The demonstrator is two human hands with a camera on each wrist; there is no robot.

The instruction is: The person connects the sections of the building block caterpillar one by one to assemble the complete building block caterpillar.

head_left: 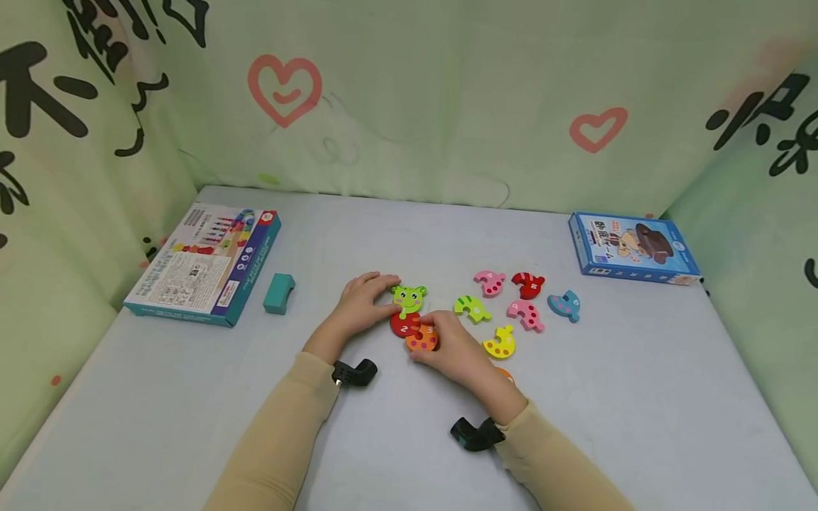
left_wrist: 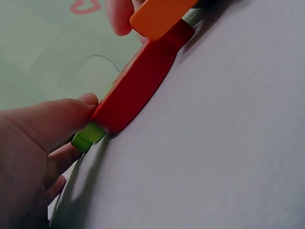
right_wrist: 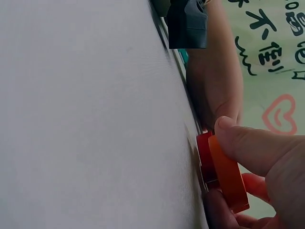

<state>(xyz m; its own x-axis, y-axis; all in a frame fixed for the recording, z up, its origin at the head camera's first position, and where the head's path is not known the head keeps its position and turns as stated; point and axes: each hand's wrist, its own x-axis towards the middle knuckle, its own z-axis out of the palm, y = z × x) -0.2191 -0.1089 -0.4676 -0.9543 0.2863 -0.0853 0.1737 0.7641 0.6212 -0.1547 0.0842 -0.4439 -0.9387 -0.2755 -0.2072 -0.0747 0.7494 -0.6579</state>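
My left hand pinches a green frog-face puzzle piece between thumb and fingers; its thumb also lies by the edge of a red numbered piece. That red piece joins the frog face from below and lies on the table. Between its thumb and fingers, my right hand holds an orange spotted puzzle piece. In the right wrist view the orange piece stands tilted against the red one, its lower edge by the fingers. Whether the two are locked together I cannot tell.
Right of the hands lie several curved pieces, among them a yellow one, a green one and a blue one. Another orange piece is partly under the right wrist. Two boxes and a teal block stand farther out.
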